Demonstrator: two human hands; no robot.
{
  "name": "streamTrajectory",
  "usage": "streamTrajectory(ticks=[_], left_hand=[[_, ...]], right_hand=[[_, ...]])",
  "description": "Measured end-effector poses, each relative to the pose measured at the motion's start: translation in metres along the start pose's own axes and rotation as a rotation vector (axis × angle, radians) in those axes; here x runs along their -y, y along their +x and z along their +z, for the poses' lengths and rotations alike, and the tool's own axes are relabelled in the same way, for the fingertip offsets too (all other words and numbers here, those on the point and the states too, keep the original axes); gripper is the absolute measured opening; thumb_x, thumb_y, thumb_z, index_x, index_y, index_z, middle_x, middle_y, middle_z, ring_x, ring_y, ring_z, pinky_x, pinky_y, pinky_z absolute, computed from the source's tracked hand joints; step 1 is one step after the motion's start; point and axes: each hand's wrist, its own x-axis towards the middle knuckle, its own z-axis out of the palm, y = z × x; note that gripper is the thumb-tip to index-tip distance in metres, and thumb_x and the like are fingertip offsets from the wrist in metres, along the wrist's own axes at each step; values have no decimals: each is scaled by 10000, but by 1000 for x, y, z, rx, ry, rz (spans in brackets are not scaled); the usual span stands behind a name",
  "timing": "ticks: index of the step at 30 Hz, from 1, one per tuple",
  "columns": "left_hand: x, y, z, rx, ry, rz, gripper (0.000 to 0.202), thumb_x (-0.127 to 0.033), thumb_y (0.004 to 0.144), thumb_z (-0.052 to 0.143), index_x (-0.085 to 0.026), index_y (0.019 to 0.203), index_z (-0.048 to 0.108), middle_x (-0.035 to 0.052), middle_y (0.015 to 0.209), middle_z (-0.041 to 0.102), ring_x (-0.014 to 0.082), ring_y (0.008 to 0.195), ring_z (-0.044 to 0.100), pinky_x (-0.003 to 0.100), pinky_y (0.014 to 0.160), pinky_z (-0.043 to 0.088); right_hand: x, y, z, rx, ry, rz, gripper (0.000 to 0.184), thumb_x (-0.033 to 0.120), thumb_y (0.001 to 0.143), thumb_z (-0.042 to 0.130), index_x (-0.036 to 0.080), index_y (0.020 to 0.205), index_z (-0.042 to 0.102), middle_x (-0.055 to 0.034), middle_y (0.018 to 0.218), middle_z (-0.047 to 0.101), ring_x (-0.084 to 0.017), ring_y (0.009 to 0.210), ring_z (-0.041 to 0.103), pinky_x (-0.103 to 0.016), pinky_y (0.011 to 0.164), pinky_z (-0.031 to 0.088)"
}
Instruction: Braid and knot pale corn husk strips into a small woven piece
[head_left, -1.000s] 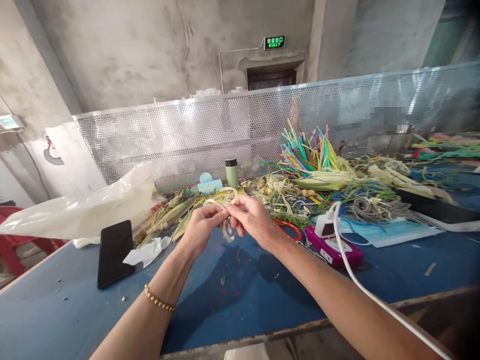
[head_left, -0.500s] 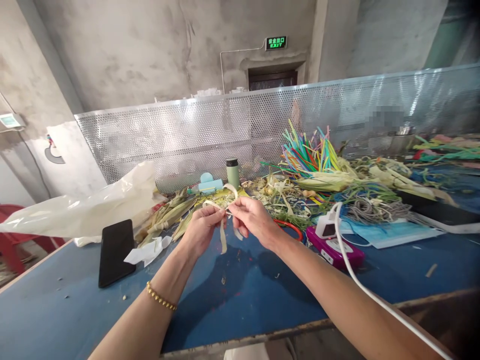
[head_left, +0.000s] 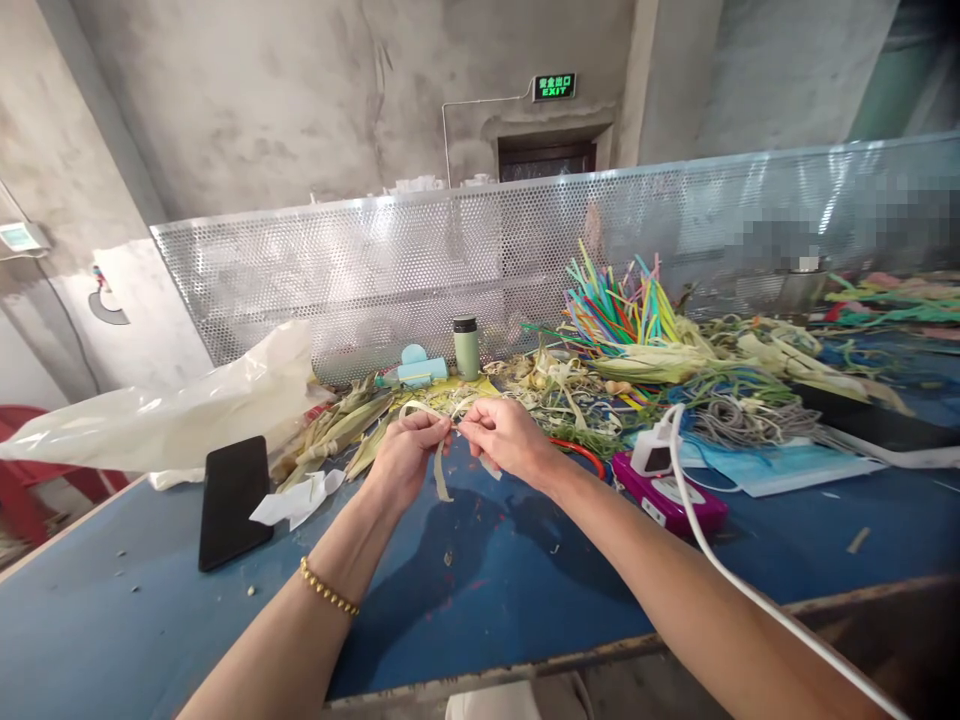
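Observation:
My left hand (head_left: 407, 452) is closed in a pinch on a pale corn husk strip (head_left: 442, 478), with one loop above the thumb and a tail hanging below the fingers. Close beside it, my right hand (head_left: 510, 437) pinches the same strip or a second one; which, I cannot tell. A short pale end shows under the right fingers. The fingertips almost meet over the blue table (head_left: 450, 620), and the exact spot between them is partly hidden. Behind the hands lies a heap of dry husks and fibres (head_left: 559, 385).
On the left are a black phone (head_left: 235, 505), crumpled white paper (head_left: 300, 500) and a clear plastic bag (head_left: 172, 425). A green bottle (head_left: 466, 352) and colourful pipe cleaners (head_left: 619, 305) stand behind. On the right are a purple power adapter (head_left: 694, 505) with a white cable and a blue mask (head_left: 795, 468).
My right fingers have turned and drawn closer to the left fingertips. The loop that stood up above the right hand now lies lower, and the hanging tail has shifted slightly left.

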Motion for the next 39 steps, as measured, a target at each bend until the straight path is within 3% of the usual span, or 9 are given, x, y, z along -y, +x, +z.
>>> streamTrajectory(ticks=[4,8,11,18,25,33,39], left_hand=[[-3,0,-2,67,-22,3,252,-303,656,793,-140,579,617,14,564,569,109,561,492,256,602,359],[-6,-1,-2,82,-46,-31,263,-327,655,810,-138,621,631,12,600,598,103,539,503,254,593,371],[-6,-3,0,104,-47,-59,276,-338,640,827,-131,625,645,23,614,617,106,539,516,260,595,387],[-6,-5,2,157,-14,-38,271,-339,640,840,-113,682,698,61,671,666,125,580,566,272,614,408],[-7,-5,2,164,-57,-53,228,-306,659,816,-112,674,698,52,667,648,127,603,569,263,627,408],[-5,-5,5,88,25,-1,257,-348,639,822,-130,643,687,22,613,609,109,560,512,257,585,348],[-4,-6,7,42,204,116,242,-362,684,787,-134,667,709,6,585,586,100,556,455,258,571,312]], right_hand=[[0,0,-4,43,106,-13,189,296,833,612,156,709,582,-5,594,634,-58,335,467,-188,329,337],[2,1,-8,56,293,27,287,413,796,683,166,937,655,20,642,609,-51,359,431,-189,324,303],[5,1,-7,-17,380,-12,300,441,752,727,167,851,655,42,621,558,-33,379,353,-187,341,246],[6,1,-2,-117,378,-50,323,435,736,744,164,686,577,48,539,519,-50,418,355,-206,391,257],[6,0,1,6,545,-37,293,408,748,740,164,894,665,53,593,535,-36,401,316,-204,373,202],[9,2,-3,-242,493,-80,250,393,750,737,153,756,666,36,559,533,-41,390,347,-216,377,218],[4,6,-14,-356,360,-49,353,433,804,656,154,600,586,14,521,519,-51,390,366,-222,373,227]])
